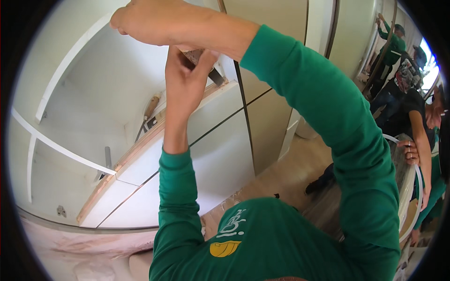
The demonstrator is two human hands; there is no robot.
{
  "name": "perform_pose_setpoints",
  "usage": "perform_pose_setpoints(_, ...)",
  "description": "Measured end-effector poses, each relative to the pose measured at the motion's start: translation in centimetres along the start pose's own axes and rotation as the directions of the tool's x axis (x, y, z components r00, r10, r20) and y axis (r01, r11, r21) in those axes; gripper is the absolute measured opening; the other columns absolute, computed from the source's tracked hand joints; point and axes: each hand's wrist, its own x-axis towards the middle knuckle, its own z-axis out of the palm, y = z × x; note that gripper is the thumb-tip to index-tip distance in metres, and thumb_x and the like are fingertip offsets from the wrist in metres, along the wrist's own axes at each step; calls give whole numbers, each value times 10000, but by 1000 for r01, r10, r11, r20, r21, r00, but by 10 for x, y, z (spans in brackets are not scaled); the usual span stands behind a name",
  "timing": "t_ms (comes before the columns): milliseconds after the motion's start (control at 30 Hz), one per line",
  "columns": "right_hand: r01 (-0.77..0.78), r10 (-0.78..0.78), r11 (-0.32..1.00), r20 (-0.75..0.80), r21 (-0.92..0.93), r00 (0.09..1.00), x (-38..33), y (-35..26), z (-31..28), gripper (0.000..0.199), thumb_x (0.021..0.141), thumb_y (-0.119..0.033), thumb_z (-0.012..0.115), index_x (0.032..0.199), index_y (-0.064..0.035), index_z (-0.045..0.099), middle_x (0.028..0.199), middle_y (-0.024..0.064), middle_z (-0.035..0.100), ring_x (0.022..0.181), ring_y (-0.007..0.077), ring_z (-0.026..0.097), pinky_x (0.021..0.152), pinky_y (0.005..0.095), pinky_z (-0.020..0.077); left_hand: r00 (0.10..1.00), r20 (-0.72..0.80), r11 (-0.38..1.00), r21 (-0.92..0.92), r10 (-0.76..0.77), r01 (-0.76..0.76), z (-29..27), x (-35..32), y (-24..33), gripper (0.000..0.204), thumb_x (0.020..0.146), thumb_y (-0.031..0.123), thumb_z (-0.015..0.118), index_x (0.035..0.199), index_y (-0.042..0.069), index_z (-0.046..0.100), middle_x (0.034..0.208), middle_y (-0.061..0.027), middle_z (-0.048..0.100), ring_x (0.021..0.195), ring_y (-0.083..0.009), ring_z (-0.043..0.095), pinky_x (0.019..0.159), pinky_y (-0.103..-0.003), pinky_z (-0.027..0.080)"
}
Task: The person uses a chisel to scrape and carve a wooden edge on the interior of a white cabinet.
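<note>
In front of the white cabinet my left hand [184, 89] is raised, thumb and fingers closed round a dark, worn, block-like piece [217, 77]. Its kind I cannot make out, since the fingers cover much of it. Crossing above it, my right hand [147, 22] is closed at the top of the view, close over the left one. Whatever it may hold is hidden. Below and left of my left hand, a wooden-handled tool [151, 107] with a thin dark shaft leans inside the cabinet, by its raw wooden front edge [140, 146].
White drawer fronts [213, 150] lie beneath the cabinet edge, and a white divider strip [65, 143] crosses the cabinet. A grey upright piece [108, 157] stands inside. At right, a person in black [417, 112] has a hand near a white curved band [416, 187]; others stand behind.
</note>
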Motion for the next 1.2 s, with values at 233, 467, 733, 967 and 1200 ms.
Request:
perform_pose_setpoints(233, 344, -328, 814, 119, -468, 937, 40, -8, 12, 213, 1019, -78, 644, 1010, 70, 798, 971, 273, 798, 976, 416, 789, 868, 451, 644, 964, -265, 989, -139, 15, -54, 18, 10, -24, 243, 1032, 132, 789, 876, 35, 629, 662, -1, 644, 536, -74, 585, 522, -275, 466)
perform_pose_setpoints(467, 316, -210, 844, 275, -433, 938, 50, 5, -45, 264, 1016, -135, 701, 1122, 87, 797, 1017, 253, 821, 1024, 339, 801, 919, 393, 631, 973, -226, 986, -166, -43, 5, 42, 21, -22, 268, 1032, 146, 797, 869, 47, 608, 635, 1, 624, 522, -69, 565, 513, -273, 451)
perform_pose_setpoints(733, 65, 4, 908, 164, -413, 986, 27, -69, -89, 219, 1039, -21, 628, 1096, 126, 780, 994, 312, 796, 806, 369, 811, 825, 386, 671, 974, -223, 989, -149, -37, 4, 36, 17, -18, 274, 1028, 157, 807, 882, 51, 600, 645, 11, 621, 534, -64, 560, 526, -264, 441)
perform_pose_setpoints(967, -21, 15, 956, -24, -294, 1000, 33, -13, -62, 221, 1077, -20, 582, 1107, 121, 750, 961, 283, 797, 879, 397, 820, 762, 423, 691, 985, -151, 993, -95, -82, 68, 39, 20, -19, 276, 1047, 156, 769, 871, 69, 575, 623, -14, 581, 531, -92, 546, 540, -295, 487)
perform_pose_setpoints(1200, 75, -244, 965, -749, -253, 616, 8, 9, 12, 184, 1050, -92, 639, 989, 46, 745, 945, 257, 801, 934, 369, 817, 822, 501, 645, 982, -136, 992, -9, -129, 128, 29, 23, -15, 281, 1037, 172, 771, 836, 61, 609, 618, 0, 576, 525, -84, 535, 532, -294, 477)
